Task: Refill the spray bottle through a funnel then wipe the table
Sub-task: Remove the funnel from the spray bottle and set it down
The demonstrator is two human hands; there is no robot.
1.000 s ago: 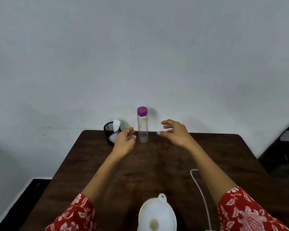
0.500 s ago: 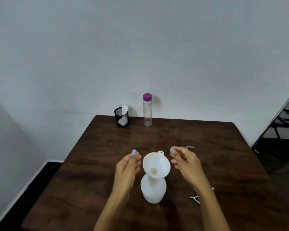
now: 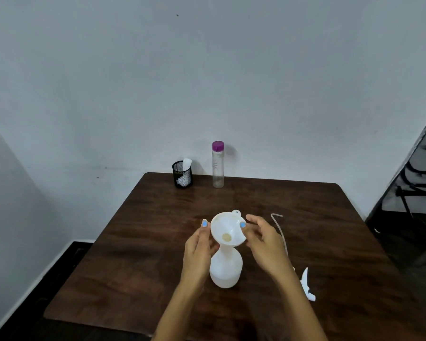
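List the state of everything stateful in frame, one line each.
White plastic spray bottle: upright, uncapped, funnel in neck.
White plastic funnel: tilted, both hands at rim.
White trigger spray head: off, lying on table.
Clear purple-capped bottle: capped, upright.
Black mesh cup: upright, holds white cloth.

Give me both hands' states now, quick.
Left hand: at the funnel rim; grip cannot be told.
Right hand: pinches the funnel rim.

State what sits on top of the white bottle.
A white funnel sits in the bottle's neck, both hands at its rim. Its spout is hidden inside.
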